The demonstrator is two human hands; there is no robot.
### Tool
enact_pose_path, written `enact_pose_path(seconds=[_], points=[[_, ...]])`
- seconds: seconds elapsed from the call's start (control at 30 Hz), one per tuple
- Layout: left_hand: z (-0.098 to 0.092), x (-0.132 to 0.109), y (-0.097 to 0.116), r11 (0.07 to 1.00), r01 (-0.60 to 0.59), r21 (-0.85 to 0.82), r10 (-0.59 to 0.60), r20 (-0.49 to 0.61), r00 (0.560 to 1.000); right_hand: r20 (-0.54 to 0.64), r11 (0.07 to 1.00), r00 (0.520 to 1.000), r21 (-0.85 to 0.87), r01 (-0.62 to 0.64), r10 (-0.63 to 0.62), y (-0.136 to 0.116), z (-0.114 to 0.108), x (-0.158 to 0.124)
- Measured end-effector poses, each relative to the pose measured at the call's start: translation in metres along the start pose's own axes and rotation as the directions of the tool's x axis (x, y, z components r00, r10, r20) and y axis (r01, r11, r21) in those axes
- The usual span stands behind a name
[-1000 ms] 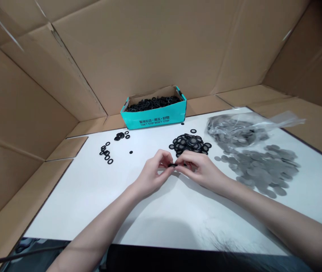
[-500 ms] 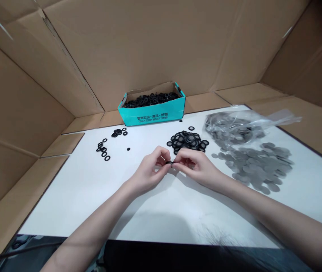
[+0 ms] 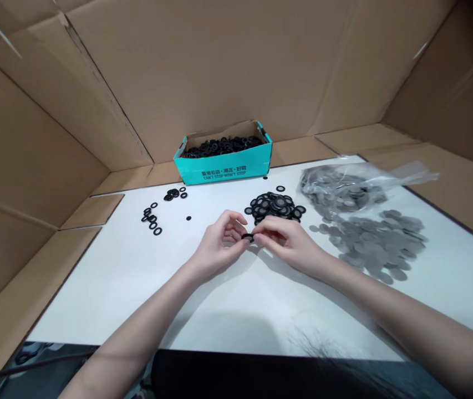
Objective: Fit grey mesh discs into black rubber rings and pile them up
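Observation:
Above the front middle of the white tabletop [image 3: 132, 288], a black ring [image 3: 247, 238] with a grey centre is held between both hands, tilted so its face shows. My left hand [image 3: 223, 241] has its thumb on the ring's left edge, with the index finger raised and the others curled. My right hand [image 3: 281, 237] pinches the ring's right side between thumb and fingers. Just behind the hands lies a pile of black rings with grey centres [image 3: 275, 205]. To the right, thin grey discs [image 3: 377, 246] are spread in a heap.
A turquoise box [image 3: 223, 168] full of black rings stands at the back. A clear plastic bag [image 3: 344, 185] of grey discs lies back right. Loose black rings [image 3: 153, 219] and a small black piece [image 3: 188, 218] lie on the left. Cardboard walls [image 3: 236, 66] surround the table.
The ring has tilted and now shows more of its face. My left index finger has lifted off it, while both hands stay in nearly the same place.

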State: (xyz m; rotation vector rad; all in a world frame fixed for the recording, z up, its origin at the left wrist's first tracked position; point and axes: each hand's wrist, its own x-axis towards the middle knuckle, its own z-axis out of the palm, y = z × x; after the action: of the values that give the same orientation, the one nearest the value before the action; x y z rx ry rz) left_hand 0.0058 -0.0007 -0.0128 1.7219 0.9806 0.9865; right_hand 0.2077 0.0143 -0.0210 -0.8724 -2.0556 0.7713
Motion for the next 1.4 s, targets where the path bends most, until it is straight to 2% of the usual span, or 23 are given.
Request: enact_pose_path(seconds=[0.2,0.37,0.5,0.77,1.07,1.2,1.4], points=[[0.003,-0.001,0.004,1.0,-0.022,0.005,0.022,0.009,1.0,0.011,1.0,1.0,0.004,-0.001,0.001,0.0,0.001,0.001],[0.004,-0.001,0.005,0.999,-0.052,-0.004,0.052,0.044,0.998,0.035,0.997,0.998,0.06,-0.052,0.05,-0.004,0.001,0.001],[0.001,-0.002,0.004,0.995,-0.077,0.059,0.072,0.08,0.994,0.017,0.993,0.998,0.102,-0.06,0.059,-0.005,0.003,-0.001],[-0.002,-0.003,0.009,0.983,-0.039,0.181,0.005,0.183,0.983,-0.027,1.0,1.0,0.029,0.003,-0.002,0.0,0.011,-0.004],[0.0,-0.001,0.003,0.993,-0.078,0.084,0.073,0.062,0.995,-0.012,0.996,0.998,-0.06,0.068,-0.068,0.002,0.003,-0.001],[-0.001,-0.001,0.004,0.996,-0.059,0.059,0.056,0.062,0.997,0.051,0.995,0.996,-0.069,0.079,-0.075,0.0,0.0,-0.001],[0.0,-0.002,0.007,0.997,-0.04,0.068,0.034,0.085,0.996,0.125,0.999,0.992,-0.043,0.022,-0.017,-0.003,-0.002,0.0]])
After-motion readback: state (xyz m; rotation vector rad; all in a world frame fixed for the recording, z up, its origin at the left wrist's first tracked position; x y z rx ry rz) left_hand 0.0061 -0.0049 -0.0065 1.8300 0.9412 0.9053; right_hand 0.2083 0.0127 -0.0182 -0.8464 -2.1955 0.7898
